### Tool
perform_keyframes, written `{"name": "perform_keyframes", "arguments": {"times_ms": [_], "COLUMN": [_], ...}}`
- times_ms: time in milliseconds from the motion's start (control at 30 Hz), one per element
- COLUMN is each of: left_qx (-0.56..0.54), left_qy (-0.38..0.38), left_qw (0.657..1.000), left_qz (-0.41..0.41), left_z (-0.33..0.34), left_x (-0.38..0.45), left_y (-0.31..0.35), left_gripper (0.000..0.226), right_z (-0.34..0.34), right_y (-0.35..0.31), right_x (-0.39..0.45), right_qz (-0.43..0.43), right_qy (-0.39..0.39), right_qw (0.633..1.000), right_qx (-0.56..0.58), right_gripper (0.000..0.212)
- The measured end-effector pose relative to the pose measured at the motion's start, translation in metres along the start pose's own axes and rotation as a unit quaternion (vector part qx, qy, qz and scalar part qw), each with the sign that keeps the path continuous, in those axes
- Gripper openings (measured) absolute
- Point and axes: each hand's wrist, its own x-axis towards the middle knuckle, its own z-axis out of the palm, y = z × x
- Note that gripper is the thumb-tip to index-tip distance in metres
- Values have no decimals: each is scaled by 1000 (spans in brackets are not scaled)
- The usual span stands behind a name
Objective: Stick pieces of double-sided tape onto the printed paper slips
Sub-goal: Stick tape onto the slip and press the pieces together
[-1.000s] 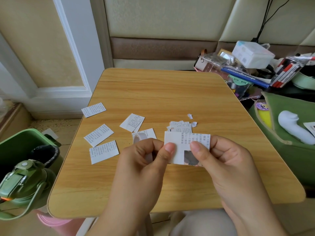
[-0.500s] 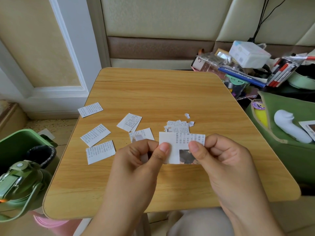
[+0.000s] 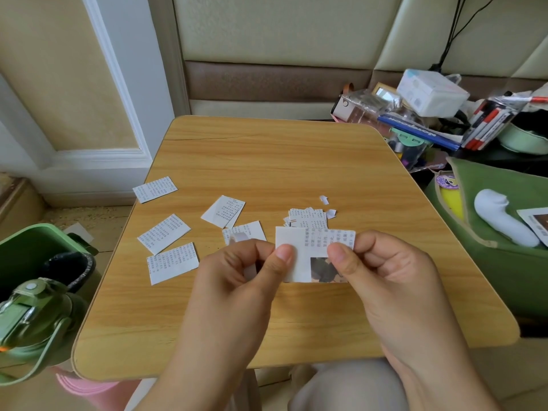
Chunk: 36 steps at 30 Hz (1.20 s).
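I hold one printed paper slip (image 3: 308, 256) above the wooden table (image 3: 267, 161); it carries text and a small dark picture. My left hand (image 3: 240, 280) pinches its blank left edge with the thumb on top. My right hand (image 3: 382, 274) pinches its right side between thumb and fingers. A white tape strip (image 3: 250, 269) shows between my left fingers, mostly hidden. Several other printed slips (image 3: 164, 232) lie flat on the table's left half, and a small stack of slips (image 3: 307, 218) lies just beyond the held slip.
Two tiny white scraps (image 3: 327, 206) lie past the stack. A green bin (image 3: 35, 250) and a green bottle (image 3: 32, 315) stand left of the table. At the right lie a green pouch (image 3: 504, 232) and a cluttered pile of pens and boxes (image 3: 439, 114).
The view has shifted slightly. Both hands keep their pinch on the slip, and my left thumb has slid a little along its left edge.
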Motion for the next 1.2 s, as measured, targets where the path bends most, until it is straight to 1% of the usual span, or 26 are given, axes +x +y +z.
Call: {"name": "perform_keyframes", "arguments": {"times_ms": [200, 367, 533, 600, 700, 800, 867, 967, 1033, 1100, 1200], "left_qx": [1, -5, 4, 23, 89, 144, 133, 74, 57, 47, 37], "left_qy": [-5, -4, 12, 24, 49, 50, 44, 13, -2, 1, 1], "left_qw": [1000, 1000, 1000, 999, 993, 985, 988, 997, 998, 999, 999], "left_qz": [-5, -7, -1, 13, 57, 86, 66, 22, 20, 20, 16], "left_z": [-1, -1, 0, 2, 2, -2, -4, -5, -4, -3, -2], "left_x": [1, 1, 0, -1, -2, 1, 3, 4, 3, 3, 2], "left_y": [1, 2, 0, 1, 0, 1, 3, 7, 7, 7, 6], "left_gripper": [37, 36, 35, 35, 38, 39, 38, 40, 37, 30, 22], "right_z": [1, 4, 5, 5, 4, 1, 1, 0, 0, 0, 0], "right_y": [-1, -6, -6, -6, -5, -5, -7, -9, -8, -7, -6], "right_x": [0, -1, -2, -2, -3, -3, -2, -2, -3, -4, -4], "right_qz": [5, 11, 10, 11, 12, 8, 8, 6, 3, 2, 5], "right_qy": [-7, 12, 10, 6, 5, 8, 6, 12, 12, 13, 15], "right_qw": [1000, 1000, 1000, 1000, 1000, 1000, 1000, 1000, 1000, 1000, 1000], "right_qx": [11, 23, 10, 11, 13, 4, -5, -2, -4, -5, -2], "right_gripper": [23, 30, 25, 24, 26, 30, 29, 25, 33, 40, 41]}}
